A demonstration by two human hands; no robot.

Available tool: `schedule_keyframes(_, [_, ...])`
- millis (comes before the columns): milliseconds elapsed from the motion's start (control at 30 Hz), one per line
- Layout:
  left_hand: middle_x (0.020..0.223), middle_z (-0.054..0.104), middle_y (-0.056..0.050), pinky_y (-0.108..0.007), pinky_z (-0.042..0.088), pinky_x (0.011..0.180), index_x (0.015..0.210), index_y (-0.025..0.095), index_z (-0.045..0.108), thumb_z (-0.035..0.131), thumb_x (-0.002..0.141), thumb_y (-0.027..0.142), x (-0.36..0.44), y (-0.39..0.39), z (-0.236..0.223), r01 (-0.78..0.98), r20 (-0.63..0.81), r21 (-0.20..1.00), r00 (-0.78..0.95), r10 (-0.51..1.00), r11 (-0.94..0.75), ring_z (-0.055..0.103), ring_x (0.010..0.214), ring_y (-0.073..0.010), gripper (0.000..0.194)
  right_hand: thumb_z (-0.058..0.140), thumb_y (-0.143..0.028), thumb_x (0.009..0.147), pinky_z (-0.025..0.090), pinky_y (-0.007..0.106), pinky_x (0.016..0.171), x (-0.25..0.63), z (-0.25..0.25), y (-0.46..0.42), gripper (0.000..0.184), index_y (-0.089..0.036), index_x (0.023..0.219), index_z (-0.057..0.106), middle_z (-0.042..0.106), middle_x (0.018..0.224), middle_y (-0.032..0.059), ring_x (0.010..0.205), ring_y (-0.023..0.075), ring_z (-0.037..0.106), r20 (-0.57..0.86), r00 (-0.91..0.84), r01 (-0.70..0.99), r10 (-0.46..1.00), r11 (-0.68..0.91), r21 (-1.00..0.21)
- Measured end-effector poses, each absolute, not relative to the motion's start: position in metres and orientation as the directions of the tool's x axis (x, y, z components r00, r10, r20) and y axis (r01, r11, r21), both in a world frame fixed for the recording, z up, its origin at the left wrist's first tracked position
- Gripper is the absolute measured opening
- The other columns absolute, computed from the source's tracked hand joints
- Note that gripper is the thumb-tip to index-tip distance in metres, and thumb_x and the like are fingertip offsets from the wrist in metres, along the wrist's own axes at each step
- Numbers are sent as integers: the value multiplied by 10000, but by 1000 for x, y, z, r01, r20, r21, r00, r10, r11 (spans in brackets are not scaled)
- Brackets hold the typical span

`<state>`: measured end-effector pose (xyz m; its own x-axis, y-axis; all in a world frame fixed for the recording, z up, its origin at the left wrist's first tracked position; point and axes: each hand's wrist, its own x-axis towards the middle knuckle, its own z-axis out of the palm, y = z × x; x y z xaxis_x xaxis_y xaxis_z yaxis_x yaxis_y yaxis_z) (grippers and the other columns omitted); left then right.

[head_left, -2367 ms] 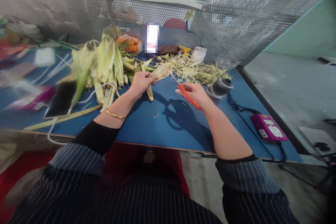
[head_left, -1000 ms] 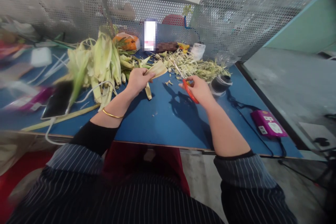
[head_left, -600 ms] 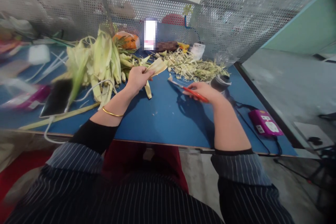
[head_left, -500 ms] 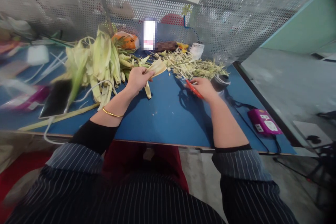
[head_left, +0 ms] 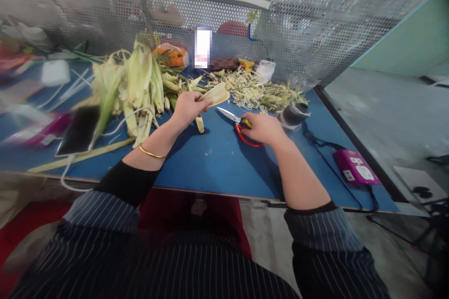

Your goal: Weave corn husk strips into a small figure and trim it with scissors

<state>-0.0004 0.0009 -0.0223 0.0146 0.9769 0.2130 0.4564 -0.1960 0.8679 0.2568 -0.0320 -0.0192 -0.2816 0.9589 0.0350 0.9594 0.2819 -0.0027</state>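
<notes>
My left hand [head_left: 189,110] pinches a pale corn husk [head_left: 217,95], whose wide end points to the right above the blue table [head_left: 210,168]. My right hand [head_left: 264,128] is closed on the red-handled scissors [head_left: 240,128] at or just above the tabletop; their blades point left, towards the husk, and look closed. Left of my left hand lies a big heap of corn husks [head_left: 140,74]. Beyond my right hand spreads a pile of shredded husk trimmings [head_left: 245,85]. A narrow husk strip [head_left: 199,124] lies just below my left hand.
A dark roll [head_left: 294,114] stands right of my right hand. A purple box [head_left: 356,167] with black cords sits near the right edge. On the left are a phone [head_left: 79,131] with a white cable and an orange packet [head_left: 171,56]. Perforated metal mesh [head_left: 217,14] rises behind.
My right hand has turned and lowered the scissors, so their blades now point left and lie nearer the tabletop. My left hand keeps the husk in almost the same place.
</notes>
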Motion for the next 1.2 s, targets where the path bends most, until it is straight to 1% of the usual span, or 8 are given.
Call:
schedule_keyframes(167, [569,645,-7,-228,384,510,572,169,574,695,770,320,6,-10,-17,527,220,810,134,966,-257,539,460,-94,276,541,-446,890,458,375,713,257,-14,-37,332,-190,951,742,731,956,147,877,288,663,175,-247,964,953,260,-59])
schedule_keyframes(233, [543,621,8,-233,385,526,576,172,563,690,776,334,13,-16,-18,533,236,797,156,959,-283,535,462,-97,287,554,-485,889,482,363,722,253,-13,-38,340,-189,892,722,726,911,117,836,245,662,244,-143,907,959,225,-355])
schedule_keyframes(333, [468,539,38,-236,361,517,586,181,543,674,798,383,27,-28,-22,521,252,808,121,960,-277,498,449,-97,321,583,-577,843,520,312,640,239,-15,-41,387,-198,862,655,705,839,58,702,167,648,101,-69,484,992,122,-867])
schedule_keyframes(400, [474,545,37,-234,348,511,588,179,549,667,804,384,36,-36,-24,528,249,801,138,959,-284,497,471,-97,320,670,-551,768,516,285,575,228,-20,-43,366,-196,845,623,678,775,33,641,147,630,5,-97,243,995,28,-970])
schedule_keyframes(533, [527,599,26,-228,377,515,652,178,629,669,801,346,42,-42,-26,467,182,841,228,957,-271,546,498,-98,228,730,-382,697,490,277,536,221,-25,-43,253,-201,832,615,641,694,-3,569,133,588,21,22,105,1000,18,-994])
schedule_keyframes(833, [597,656,-31,-224,375,472,596,171,663,722,754,238,36,-39,-19,290,-85,956,402,912,-39,487,466,-67,181,633,-370,787,409,249,463,262,-14,-18,189,-233,761,507,495,618,-54,460,81,431,233,531,87,814,222,-971])
schedule_keyframes(1033, [597,651,-23,-223,360,475,620,174,696,753,718,245,34,-41,-16,277,-158,961,481,862,22,466,484,-69,134,536,-561,866,367,239,437,284,-24,-1,335,-234,797,517,466,632,-55,439,75,420,341,582,182,738,291,-939])
schedule_keyframes(1200, [637,669,-39,-227,361,480,661,182,726,758,730,277,30,-35,-23,267,-153,963,499,853,17,483,510,-77,122,570,-496,862,386,207,414,285,-20,-4,285,-223,803,516,490,635,-62,419,56,421,350,607,139,714,338,-931])
